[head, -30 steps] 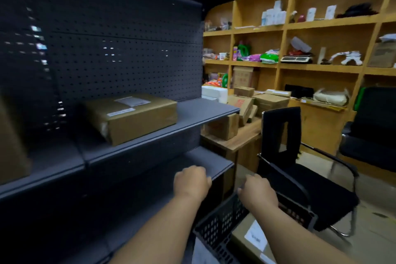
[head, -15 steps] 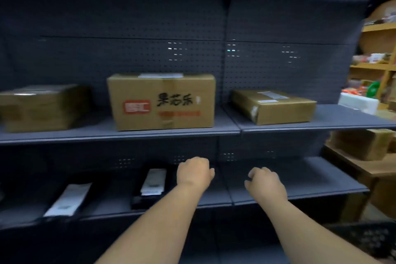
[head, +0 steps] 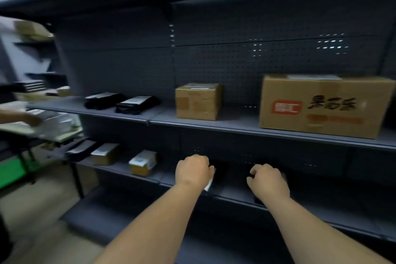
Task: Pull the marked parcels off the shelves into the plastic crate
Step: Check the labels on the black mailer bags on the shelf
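Left hand: fingers curled under, back of hand up, in front of the lower shelf; a white label edge shows at its 4 o'clock, but whether the fingers grip anything cannot be told.
Right hand: fingers curled loosely, over a dark flat parcel on the same shelf; contact hidden by the hand.
Lower shelf, 9 o'clock of the hands: two small cardboard boxes, each with a white label; one dark packet at the far end.
Upper shelf: two black bags at 11 o'clock, one plain brown box at 12 o'clock, one large printed carton at 1 o'clock, its right end cut off.
Plastic crate: out of view.
Left edge: another person's hand over blurred white items; details unreadable.
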A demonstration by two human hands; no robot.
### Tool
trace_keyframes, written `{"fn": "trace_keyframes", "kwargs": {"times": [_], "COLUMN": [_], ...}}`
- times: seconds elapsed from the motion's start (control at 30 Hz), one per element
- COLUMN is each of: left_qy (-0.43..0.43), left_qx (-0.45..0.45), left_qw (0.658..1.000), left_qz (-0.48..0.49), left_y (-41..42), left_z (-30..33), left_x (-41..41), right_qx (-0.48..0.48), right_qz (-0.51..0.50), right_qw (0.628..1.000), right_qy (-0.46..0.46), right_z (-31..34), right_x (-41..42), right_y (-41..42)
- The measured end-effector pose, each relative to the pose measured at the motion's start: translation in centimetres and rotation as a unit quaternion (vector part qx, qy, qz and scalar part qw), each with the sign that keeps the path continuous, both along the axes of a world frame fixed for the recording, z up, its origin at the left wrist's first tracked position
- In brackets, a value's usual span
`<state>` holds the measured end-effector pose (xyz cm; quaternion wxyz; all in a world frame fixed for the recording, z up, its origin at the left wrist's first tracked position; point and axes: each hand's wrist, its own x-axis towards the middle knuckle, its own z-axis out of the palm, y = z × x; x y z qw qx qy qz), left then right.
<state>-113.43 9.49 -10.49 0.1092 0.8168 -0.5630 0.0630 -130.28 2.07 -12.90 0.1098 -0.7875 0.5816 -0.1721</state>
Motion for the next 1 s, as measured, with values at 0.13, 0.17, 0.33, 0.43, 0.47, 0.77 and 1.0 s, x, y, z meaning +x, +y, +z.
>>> {"fn": "trace_keyframes", "kwargs": {"times": [0.13,0.17,0.33,0.43,0.47,0.77,1.0], "left_qy": [-0.019,-0.023,-0.040,-0.048,-0.049,-0.057,-0.070], "left_qx": [-0.004,-0.006,-0.013,-0.016,-0.016,-0.028,-0.025], "left_qw": [0.998,0.997,0.988,0.982,0.980,0.963,0.957], "left_qz": [0.055,0.072,0.148,0.183,0.194,0.263,0.281], "left_y": [5.4,6.8,13.2,16.1,16.8,19.5,16.9], "left_z": [0.0,0.0,0.1,0.4,0.5,-0.3,0.4], "left_x": [8.8,10.8,19.5,23.5,24.7,33.8,42.2], "right_qx": [-0.009,-0.009,0.000,-0.005,-0.008,-0.012,-0.003], "right_qz": [0.039,0.048,0.100,0.136,0.146,0.208,0.236], "right_qw": [0.999,0.999,0.995,0.991,0.989,0.978,0.972], "right_qy": [0.005,0.005,0.006,0.020,0.023,0.001,0.006], "right_z": [0.0,0.0,0.3,0.5,0.6,0.4,0.3], "right_x": [8.7,10.7,20.7,25.6,27.0,37.8,46.5], "right_y": [2.9,3.7,7.3,9.2,9.8,11.6,10.0]}}
